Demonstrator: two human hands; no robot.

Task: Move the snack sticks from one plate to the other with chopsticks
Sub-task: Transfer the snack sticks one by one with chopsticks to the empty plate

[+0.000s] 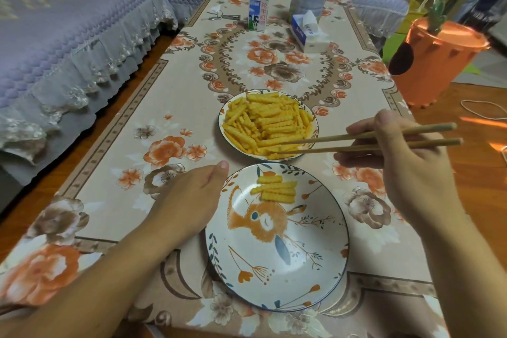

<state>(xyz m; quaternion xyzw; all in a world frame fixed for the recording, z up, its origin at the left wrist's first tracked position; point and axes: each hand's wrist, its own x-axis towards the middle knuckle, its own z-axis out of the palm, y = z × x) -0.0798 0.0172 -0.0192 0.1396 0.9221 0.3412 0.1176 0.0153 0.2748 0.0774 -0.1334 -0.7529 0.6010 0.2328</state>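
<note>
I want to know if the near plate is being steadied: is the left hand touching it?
Cannot tell. In the head view the left hand lies at the rabbit plate's left rim, but neither contact nor gap shows plainly.

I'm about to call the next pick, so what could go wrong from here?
1. The chopsticks reach into the near edge of the heaped full plate; a pinch there could flick loose sticks over the rim.
2. The carry crosses bare tablecloth between plates; a ridged stick may slip.
3. The left hand only rests beside the near plate, so a bump could shift it.
</note>
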